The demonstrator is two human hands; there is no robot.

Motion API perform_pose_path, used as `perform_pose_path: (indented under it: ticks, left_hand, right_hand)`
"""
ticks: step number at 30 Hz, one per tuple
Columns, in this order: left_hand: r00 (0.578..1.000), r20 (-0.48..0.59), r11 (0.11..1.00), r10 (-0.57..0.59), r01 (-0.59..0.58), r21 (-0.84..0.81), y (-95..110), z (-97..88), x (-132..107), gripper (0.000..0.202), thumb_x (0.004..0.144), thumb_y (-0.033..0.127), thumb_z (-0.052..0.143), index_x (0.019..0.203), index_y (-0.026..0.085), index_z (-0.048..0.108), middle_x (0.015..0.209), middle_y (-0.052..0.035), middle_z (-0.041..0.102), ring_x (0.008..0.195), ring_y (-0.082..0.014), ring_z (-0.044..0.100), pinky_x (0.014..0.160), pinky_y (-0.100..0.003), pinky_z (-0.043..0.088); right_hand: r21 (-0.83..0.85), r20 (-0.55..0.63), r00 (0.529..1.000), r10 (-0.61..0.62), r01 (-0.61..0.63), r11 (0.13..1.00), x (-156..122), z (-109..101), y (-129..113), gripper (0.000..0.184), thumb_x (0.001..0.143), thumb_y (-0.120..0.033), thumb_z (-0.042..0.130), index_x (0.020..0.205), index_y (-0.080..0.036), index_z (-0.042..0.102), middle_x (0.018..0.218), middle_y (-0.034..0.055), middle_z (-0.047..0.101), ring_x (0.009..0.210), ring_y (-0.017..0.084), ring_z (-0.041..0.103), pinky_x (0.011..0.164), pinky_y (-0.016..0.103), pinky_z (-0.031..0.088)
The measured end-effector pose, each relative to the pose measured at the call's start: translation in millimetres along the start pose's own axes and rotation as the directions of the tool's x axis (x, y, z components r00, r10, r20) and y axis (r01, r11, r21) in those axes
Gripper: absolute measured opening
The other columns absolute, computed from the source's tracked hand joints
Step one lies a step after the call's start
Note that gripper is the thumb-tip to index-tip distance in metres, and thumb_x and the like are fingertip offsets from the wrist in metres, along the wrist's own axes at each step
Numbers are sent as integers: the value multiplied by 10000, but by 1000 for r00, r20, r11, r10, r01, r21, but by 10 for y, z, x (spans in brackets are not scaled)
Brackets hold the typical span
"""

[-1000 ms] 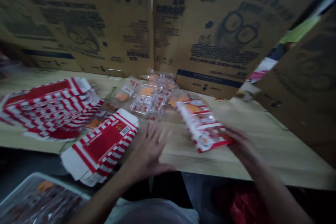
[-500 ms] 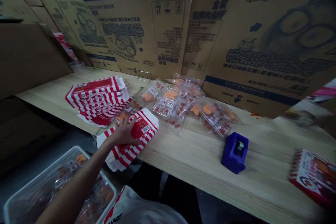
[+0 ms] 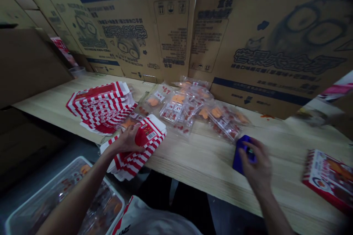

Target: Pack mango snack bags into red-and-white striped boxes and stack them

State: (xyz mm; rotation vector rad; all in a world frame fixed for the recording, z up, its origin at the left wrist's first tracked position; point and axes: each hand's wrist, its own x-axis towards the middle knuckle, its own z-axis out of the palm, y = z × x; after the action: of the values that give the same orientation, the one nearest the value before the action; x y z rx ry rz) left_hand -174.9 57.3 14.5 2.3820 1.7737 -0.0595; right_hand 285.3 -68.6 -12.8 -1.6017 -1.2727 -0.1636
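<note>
1. Two hands are in view, each on a different item on the wooden bench (image 3: 193,165).
2. Left hand (image 3: 128,140), lower-centre left of the frame: the fingers lie bent across the top blank of the near carton stack (image 3: 143,150). Whether they pinch that blank or only press on it cannot be told.
3. Near carton stack: flat red-and-white striped blanks that overhang the front edge of the bench. This probably keeps the lower edges free for the fingers and close to the body.
4. Right hand (image 3: 255,169), lower-centre right: the fingers curl over the top and right side of the blue dispenser (image 3: 238,154) in a wrapping grip, though motion blur hides how tight it is.
5. Blue dispenser: it stands on the bench just in front of the sachet pile (image 3: 190,108), well apart from the near carton stack.
6. Fanned cartons (image 3: 100,106), centre left: more striped blanks, spread so that each edge shows — likely so that one can be taken at a time.
7. Sachet pile: clear packets with orange and red contents, heaped loosely at frame centre, between the fanned cartons and the dispenser.
8. Printed box (image 3: 328,180), right edge: it lies flat and alone, apart from both hands.
9. Shipping cartons (image 3: 248,44) stand along the back of the bench — they wall off the whole upper frame.
10. Plastic tub (image 3: 11,220), lower left: it sits below bench level with packets inside.
</note>
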Motion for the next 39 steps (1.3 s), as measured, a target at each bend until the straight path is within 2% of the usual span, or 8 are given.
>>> perform_pose_path:
  ticks: [6,10,13,17,21,26,32,39]
  left_hand:
    - [995,-101,992,26,-13,127,109,68,-87,1148,494,543,749,1431,83,271,1364,-303,403,1275,-487,360,1020,-687,195]
    - [983,-183,981,30,6,192,223,112,-146,1184,484,553,751,1440,47,271,1391,-342,357,1295,-505,326,1037,-685,149]
    - [972,-234,977,31,19,212,249,140,-167,1164,486,544,752,1436,49,295,1399,-347,353,1297,-510,326,1045,-678,131]
    - [973,-229,984,39,3,181,232,189,-181,1210,483,595,738,1458,77,244,1457,-343,281,1344,-513,254,1037,-688,132]
    - [972,-230,985,51,-11,172,242,80,-224,1246,464,617,747,1460,76,230,1431,-339,322,1320,-510,288,1045,-682,110]
    - [929,-369,992,-27,69,102,355,-434,-408,1155,551,602,705,1444,49,224,1315,-290,463,1197,-458,433,1044,-603,218]
    - [885,-439,973,154,-212,-86,945,-753,-671,1176,528,565,748,1462,139,176,1345,-197,467,1198,-413,454,1045,-514,295]
    - [879,-442,852,178,-362,-378,1685,-360,-659,1029,606,436,764,1451,211,222,1298,-168,510,1157,-373,501,941,-490,423]
  right_hand:
    - [437,483,857,-179,-59,898,-403,1233,-1059,186,845,-244,539,998,-215,640,1094,105,652,1042,230,603,901,405,489]
    - [324,704,692,-158,-115,939,-271,1862,-1697,300,798,-271,584,1080,-174,615,1063,114,664,967,234,604,850,365,464]
    - [194,830,555,-52,-200,960,-87,2203,-1931,245,728,-329,663,896,-151,646,877,77,679,836,221,599,759,322,441]
    - [193,864,503,-9,-314,930,13,2444,-1961,133,709,-235,637,613,-157,590,563,-33,569,587,128,529,583,226,385]
    - [274,845,534,-33,-377,885,-10,2348,-1961,112,736,-191,586,628,-161,582,604,-38,595,590,117,541,574,213,412]
    - [547,529,847,55,-390,741,-112,1764,-2011,291,758,-297,656,1023,-204,579,1056,54,642,952,185,582,876,327,460]
    - [660,748,644,-162,-692,293,-420,1015,-1940,484,642,-332,810,1062,-238,590,1075,61,687,995,253,649,905,396,508]
    - [630,713,697,71,-682,371,-662,515,-1323,355,777,-312,715,1112,-236,629,1130,83,686,1024,278,644,916,426,506]
